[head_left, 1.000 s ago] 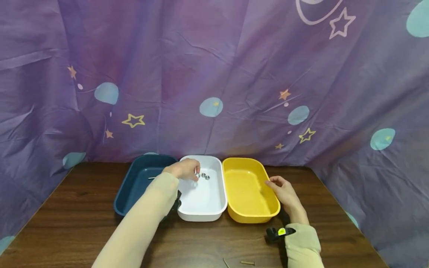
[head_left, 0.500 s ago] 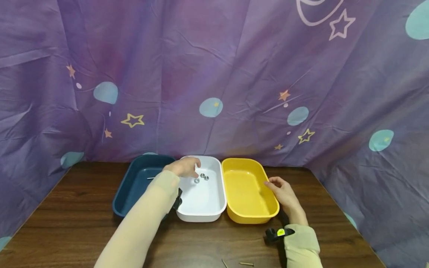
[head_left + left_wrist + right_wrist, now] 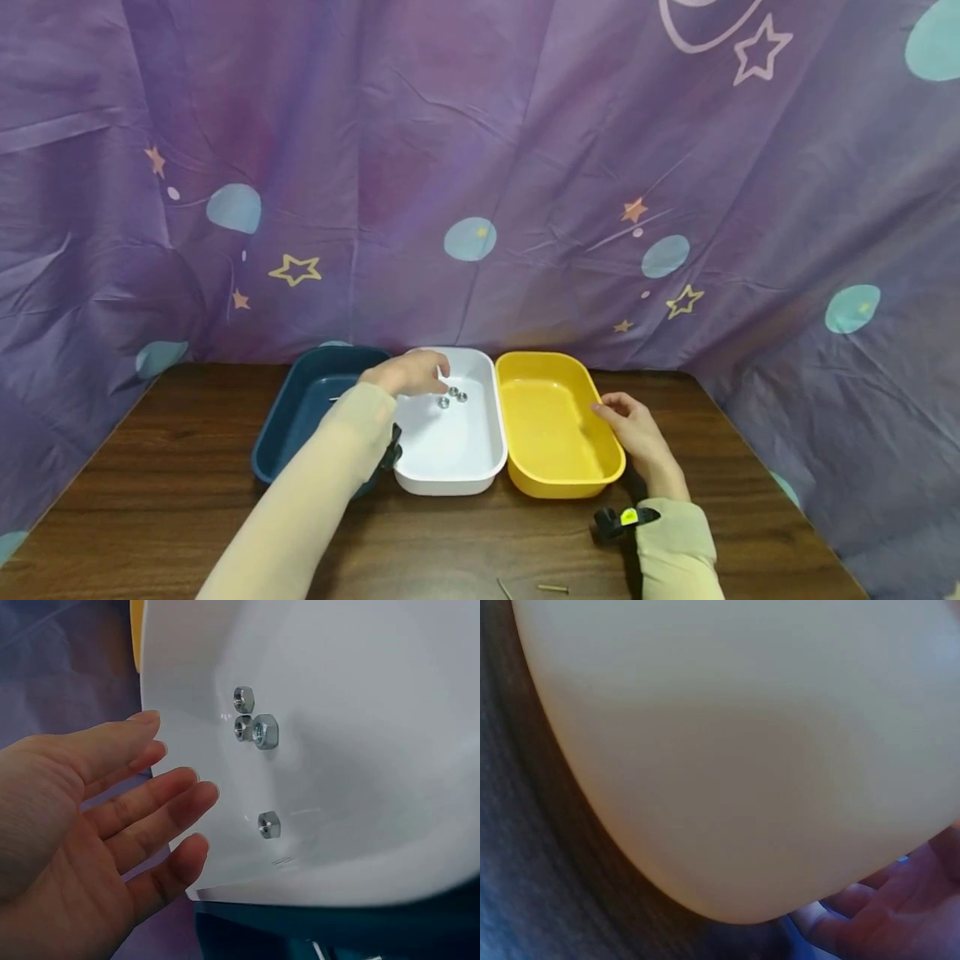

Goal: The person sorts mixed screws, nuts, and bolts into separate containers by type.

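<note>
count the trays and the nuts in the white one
trays: 3, blue, white, yellow
nuts: 4, two of them overlapping in the left wrist view
total: 7

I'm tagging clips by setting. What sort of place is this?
Probably a staged sorting desk rather than a workshop: a wooden table with a purple star-printed cloth hung behind it, and blue, white and yellow trays side by side.
</note>
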Action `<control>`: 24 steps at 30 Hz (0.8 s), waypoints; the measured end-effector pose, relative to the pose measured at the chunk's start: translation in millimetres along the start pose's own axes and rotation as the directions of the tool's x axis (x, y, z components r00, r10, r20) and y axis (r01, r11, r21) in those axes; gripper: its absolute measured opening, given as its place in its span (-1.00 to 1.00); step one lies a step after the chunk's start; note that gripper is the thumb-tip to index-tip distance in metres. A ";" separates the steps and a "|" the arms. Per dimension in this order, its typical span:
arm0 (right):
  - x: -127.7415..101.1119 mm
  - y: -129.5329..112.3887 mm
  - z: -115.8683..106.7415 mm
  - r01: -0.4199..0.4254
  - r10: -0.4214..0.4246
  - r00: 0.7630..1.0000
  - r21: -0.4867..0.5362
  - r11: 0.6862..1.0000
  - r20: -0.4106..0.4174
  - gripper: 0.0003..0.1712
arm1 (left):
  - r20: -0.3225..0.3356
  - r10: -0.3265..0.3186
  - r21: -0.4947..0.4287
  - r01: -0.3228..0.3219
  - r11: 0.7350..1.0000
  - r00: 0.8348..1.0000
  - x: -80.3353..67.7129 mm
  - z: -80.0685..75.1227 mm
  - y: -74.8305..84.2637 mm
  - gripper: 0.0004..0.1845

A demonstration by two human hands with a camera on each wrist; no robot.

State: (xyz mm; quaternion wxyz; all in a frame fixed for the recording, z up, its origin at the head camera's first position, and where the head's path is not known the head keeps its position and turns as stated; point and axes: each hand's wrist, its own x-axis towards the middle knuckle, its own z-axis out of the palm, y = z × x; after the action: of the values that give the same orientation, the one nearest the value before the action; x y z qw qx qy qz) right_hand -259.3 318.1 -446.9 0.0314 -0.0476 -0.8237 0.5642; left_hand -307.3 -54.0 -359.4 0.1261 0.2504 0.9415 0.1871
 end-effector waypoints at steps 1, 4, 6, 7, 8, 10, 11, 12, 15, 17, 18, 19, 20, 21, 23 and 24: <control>0.1 -0.3 -0.1 -0.001 0.001 1.000 -0.003 1.000 -0.002 -0.62 | -0.004 0.009 0.003 -0.009 1.000 1.000 -0.5 -0.5 0.6 -0.66; 0.8 -0.4 -1.0 -0.003 0.003 1.000 -0.012 1.000 -0.004 -0.62 | -0.012 0.025 -0.001 -0.025 1.000 1.000 -2.2 -0.7 2.5 -0.68; 1.2 0.1 -1.5 -0.004 0.004 1.000 -0.017 1.000 -0.003 -0.61 | -0.012 0.030 -0.009 -0.030 1.000 0.999 -3.2 -0.2 3.7 -0.69; 1.1 0.3 -1.7 -0.003 0.003 1.000 -0.020 1.000 0.000 -0.61 | -0.011 0.028 -0.016 -0.028 0.999 1.000 -3.7 0.4 4.1 -0.70; 1.1 0.5 -1.9 -0.003 0.003 1.000 -0.023 1.000 0.002 -0.60 | -0.009 0.027 -0.020 -0.027 0.999 1.000 -4.2 1.1 4.2 -0.71; 0.7 0.7 -2.2 -0.005 0.005 1.000 -0.024 1.000 0.004 -0.59 | -0.004 0.027 -0.026 -0.027 0.999 1.000 -5.5 2.8 4.4 -0.71; 0.6 0.7 -2.2 -0.008 0.008 1.000 -0.021 1.000 0.002 -0.59 | -0.002 0.029 -0.032 -0.029 0.999 1.000 -6.2 3.7 4.5 -0.71; 0.3 0.8 -2.2 -0.007 0.007 1.000 -0.024 1.000 0.005 -0.59 | -0.003 0.034 -0.034 -0.034 0.999 0.999 -7.3 4.4 4.8 -0.72; -0.3 0.9 -1.5 -0.009 0.009 1.000 -0.010 1.000 -0.002 -0.62 | -0.014 0.068 -0.034 -0.068 0.997 0.998 -11.2 6.1 5.9 -0.72; -0.4 0.7 -0.8 -0.003 0.003 1.000 -0.009 1.000 0.000 -0.64 | -0.028 0.100 -0.036 -0.101 0.994 0.995 -14.3 6.2 7.0 -0.74; -0.5 0.6 -0.5 0.001 -0.001 1.000 -0.013 1.000 0.004 -0.64 | -0.034 0.114 -0.037 -0.115 0.993 0.993 -16.0 5.9 7.7 -0.75; -0.6 0.1 -0.2 -0.001 0.001 1.000 -0.007 1.000 0.001 -0.65 | -0.040 0.127 -0.045 -0.129 0.991 0.991 -17.8 5.4 8.5 -0.76; -0.7 -0.2 -0.2 0.001 -0.001 1.000 -0.008 1.000 0.003 -0.64 | -0.046 0.137 -0.052 -0.139 0.989 0.990 -19.6 5.1 9.2 -0.76; -0.6 -0.5 0.1 0.002 -0.002 1.000 -0.004 1.000 -0.002 -0.63 | -0.053 0.147 -0.056 -0.150 0.987 0.988 -21.3 4.9 10.0 -0.77; -0.5 -0.9 0.6 0.004 -0.004 1.000 -0.007 1.000 -0.007 -0.62 | -0.071 0.171 -0.073 -0.176 0.982 0.983 -25.3 5.0 11.4 -0.79; -0.6 -0.9 1.0 0.005 -0.006 1.000 -0.010 1.000 -0.009 -0.62 | -0.079 0.184 -0.086 -0.190 0.978 0.980 -27.8 5.7 12.0 -0.79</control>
State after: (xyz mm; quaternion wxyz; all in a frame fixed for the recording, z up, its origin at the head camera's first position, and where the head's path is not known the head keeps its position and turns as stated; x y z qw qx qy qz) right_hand -258.8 316.8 -446.4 0.0364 -0.0480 -0.8264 0.5598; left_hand -276.9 -57.1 -355.6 0.0860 0.3249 0.9079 0.2506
